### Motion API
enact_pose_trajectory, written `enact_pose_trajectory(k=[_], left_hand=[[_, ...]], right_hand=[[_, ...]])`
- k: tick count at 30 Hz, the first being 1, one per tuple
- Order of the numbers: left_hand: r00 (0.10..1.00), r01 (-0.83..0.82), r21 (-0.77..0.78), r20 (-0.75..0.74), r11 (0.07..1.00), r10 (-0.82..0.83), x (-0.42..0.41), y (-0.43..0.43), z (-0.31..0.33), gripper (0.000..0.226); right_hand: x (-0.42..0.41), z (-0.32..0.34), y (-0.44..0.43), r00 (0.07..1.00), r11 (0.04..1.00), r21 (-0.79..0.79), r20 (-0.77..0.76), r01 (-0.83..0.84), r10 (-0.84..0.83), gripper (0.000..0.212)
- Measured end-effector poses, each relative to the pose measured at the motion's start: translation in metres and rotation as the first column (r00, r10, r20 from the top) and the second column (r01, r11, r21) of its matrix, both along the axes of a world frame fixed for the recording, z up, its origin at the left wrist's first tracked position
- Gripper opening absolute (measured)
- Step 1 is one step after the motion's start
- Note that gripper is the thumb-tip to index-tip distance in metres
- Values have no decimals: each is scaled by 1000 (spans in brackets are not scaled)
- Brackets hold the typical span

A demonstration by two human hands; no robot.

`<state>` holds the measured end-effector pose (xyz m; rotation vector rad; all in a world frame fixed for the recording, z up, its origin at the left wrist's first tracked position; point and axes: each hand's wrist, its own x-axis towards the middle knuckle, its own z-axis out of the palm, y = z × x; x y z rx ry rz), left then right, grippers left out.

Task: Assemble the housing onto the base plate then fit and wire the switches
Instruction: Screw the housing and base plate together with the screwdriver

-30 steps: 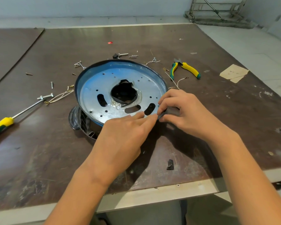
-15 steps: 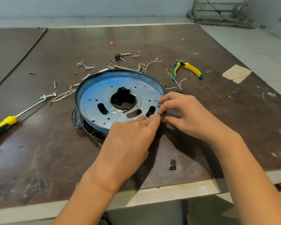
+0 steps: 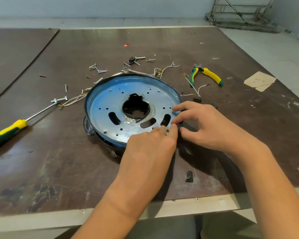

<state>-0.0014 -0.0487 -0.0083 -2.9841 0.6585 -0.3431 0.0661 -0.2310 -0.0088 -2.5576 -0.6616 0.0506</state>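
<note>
While both hands work at the near-right rim, the bench reads, left to right:

Screwdriver point(image 3: 9, 131): yellow-and-green handle, lying idle at the far left, shaft pointing toward the plate; within reach for driving the fastener.
Loose screws point(image 3: 97, 69): scattered beyond the plate, with bolts and white wire leads; well apart from the hands.
Base plate point(image 3: 110, 107): round metal disc, blue-tinted, slotted, central hole open; seated on the dark housing point(image 3: 88, 125), which shows below its left and near edge, mid-table.
Left hand point(image 3: 150, 147): curled, thumb and forefinger pinched shut on a small fastener point(image 3: 167, 129), apparently a screw or nut, at the plate's rim.
Right hand point(image 3: 200, 125): partly curled, fingers closed around a black part point(image 3: 188, 125) at the rim; its identity cannot be told.
Small black piece point(image 3: 189, 176): loose near the table edge, possibly a switch.
Pliers point(image 3: 207, 75): idle, far right.
Advice: steady the black part firmly, line its hole with the plate's hole before starting the fastener, turn by finger first, then tighten by screwdriver.
Risk: a dropped fastener may fall through the slots.
</note>
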Motion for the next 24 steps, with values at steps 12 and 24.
enact_pose_trajectory(k=[12, 24], left_hand=[[996, -10, -58, -85, 998, 5, 11, 3, -4, 36], [1000, 20, -129, -14, 992, -22, 21, 20, -12, 12]], right_hand=[[5, -18, 5, 998, 990, 140, 52, 16, -23, 49], [6, -25, 7, 996, 995, 101, 84, 6, -14, 36]])
